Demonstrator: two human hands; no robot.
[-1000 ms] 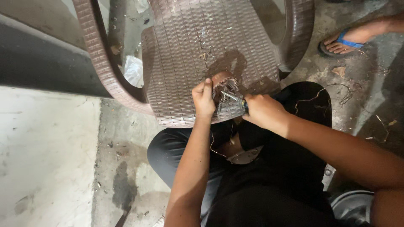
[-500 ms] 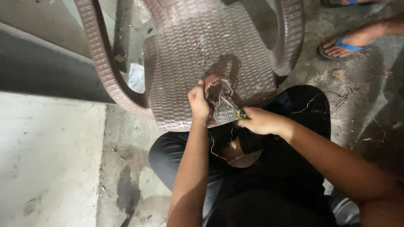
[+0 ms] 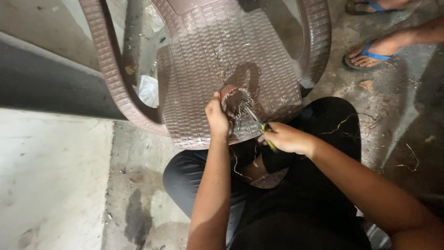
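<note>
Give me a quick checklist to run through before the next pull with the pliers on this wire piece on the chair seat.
1. Left hand steadies the wire-wrapped piece on the brown chair seat: ok.
2. Right hand has a full grip on the pliers: ok.
3. Plier tips reach into the wire bundle: ok; whether they are closed on a strand: cannot tell.
4. Left fingers lie away from the plier tips: not ok, they sit right beside them.
5. Another person's sandalled foot is apart from the work: ok.
6. Loose wire scraps lie on the floor by the knee: not ok.
</note>
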